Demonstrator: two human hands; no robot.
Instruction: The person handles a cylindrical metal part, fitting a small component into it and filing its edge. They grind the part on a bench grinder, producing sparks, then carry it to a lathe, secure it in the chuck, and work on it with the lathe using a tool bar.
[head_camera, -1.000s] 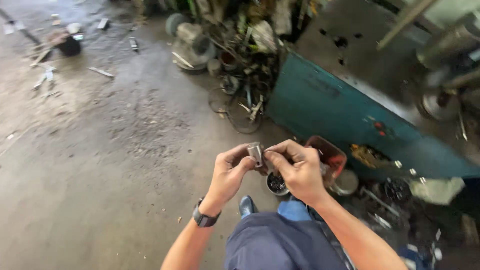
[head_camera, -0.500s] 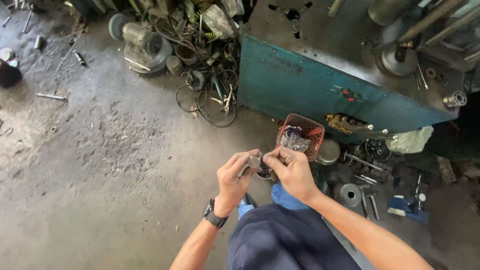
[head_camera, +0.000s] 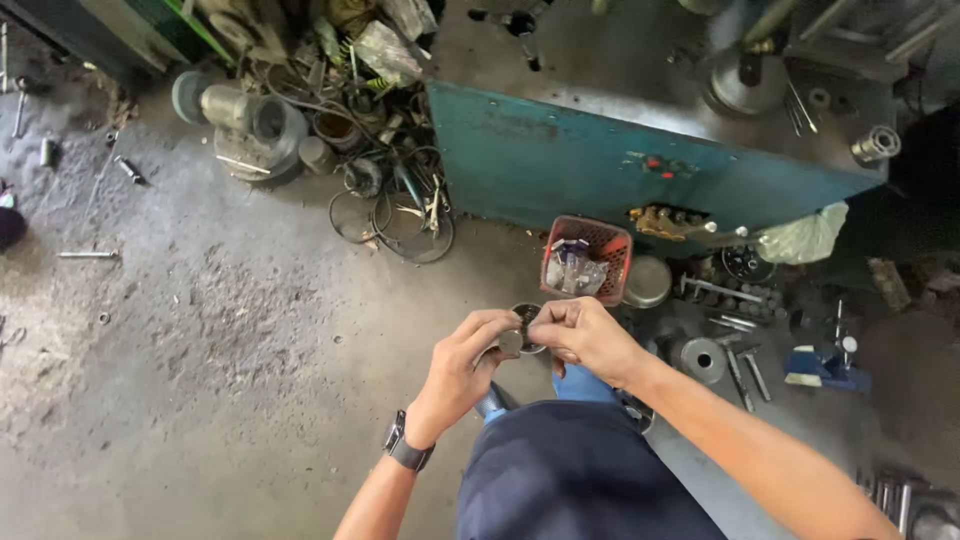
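A grey concrete floor (head_camera: 190, 380) fills the left half of the frame. A teal metal panel (head_camera: 560, 165) runs from the upper middle towards the right edge, and a heap of scrap, wire rings and a grey motor (head_camera: 250, 120) is seen in the upper left. A red mesh basket (head_camera: 587, 257) is set just below the panel, in the middle of the frame, with a round metal bowl (head_camera: 648, 282) just beside it on the right. Loose bolts and tools are scattered at the right.

Below the basket, the two hands are brought together. The left hand (head_camera: 462, 365), with a dark watch (head_camera: 408, 446) on its wrist, is curled shut from the left. The right hand (head_camera: 583, 335) is closed from the right. A small round metal part (head_camera: 523, 328) is pinched between the fingertips of both hands, at the centre of the frame; its upper rim is left showing above the fingers, while the rest is hidden by them. It cannot be told what kind of part it is.
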